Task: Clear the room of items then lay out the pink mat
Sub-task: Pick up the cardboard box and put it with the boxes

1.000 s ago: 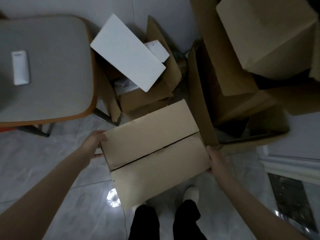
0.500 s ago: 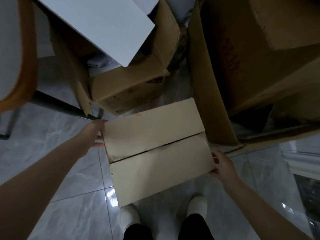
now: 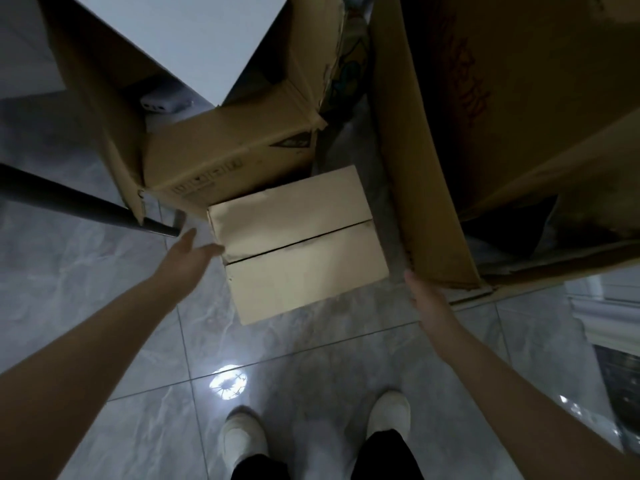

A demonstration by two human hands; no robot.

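Observation:
A closed brown cardboard box (image 3: 298,244) rests on the grey tiled floor (image 3: 104,289), wedged between two larger cartons. My left hand (image 3: 188,252) reaches to its left side with fingers stretched out, the fingertips just at the box's edge. My right hand (image 3: 427,299) hovers to the right of the box, a small gap away from it, fingers loose and holding nothing. No pink mat is in view.
An open carton (image 3: 221,161) with a white board (image 3: 194,39) in it stands behind the box on the left. A big open carton (image 3: 426,150) rises on the right. A dark chair leg (image 3: 79,206) crosses the left. My white shoes (image 3: 242,438) are below.
The box went down and forward onto the floor between the cartons. Both hands have come off its sides, and my head has dropped closer to the cartons.

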